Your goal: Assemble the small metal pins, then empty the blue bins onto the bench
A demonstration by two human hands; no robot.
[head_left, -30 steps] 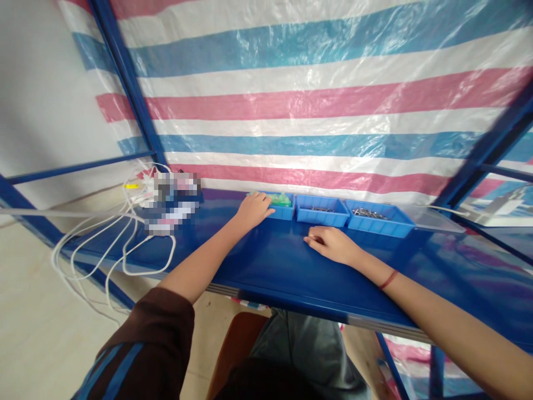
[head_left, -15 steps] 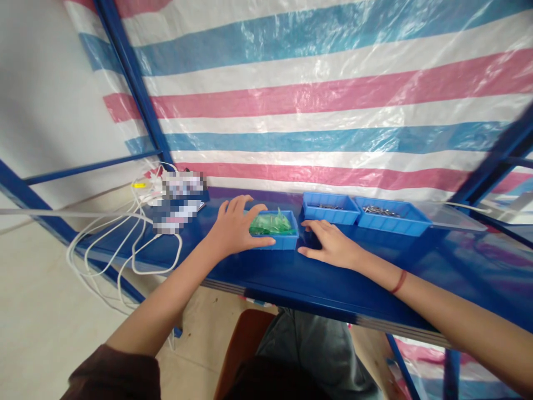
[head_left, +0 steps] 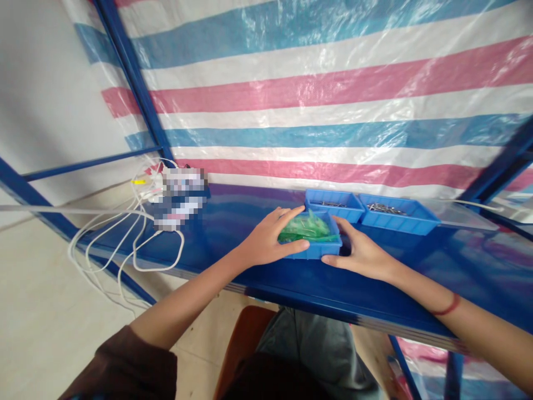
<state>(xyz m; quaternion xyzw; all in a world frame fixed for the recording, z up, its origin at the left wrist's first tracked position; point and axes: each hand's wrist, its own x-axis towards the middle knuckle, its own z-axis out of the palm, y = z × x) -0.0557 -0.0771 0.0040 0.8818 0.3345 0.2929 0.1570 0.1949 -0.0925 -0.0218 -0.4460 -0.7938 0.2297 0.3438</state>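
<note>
A small blue plastic bin filled with green plastic bags stands on the blue shelf between my two hands. My left hand grips its left end, thumb along the front and fingers over the back rim. At the right end, my right hand curves round the bin, its thumb by the lower front corner and its fingers at the back corner. Some of the fingertips are hidden behind the bin and the bags.
Behind are two more blue bins: a left one with a few metal pieces and a right one with several more. A clear plastic lid lies at the far right. White cables hang over the shelf's left end. A striped sheet covers the back.
The bin with the green bags has slid to the right along the shelf, my left hand moving with it. My right hand has shifted right and now meets the bin's right end.
</note>
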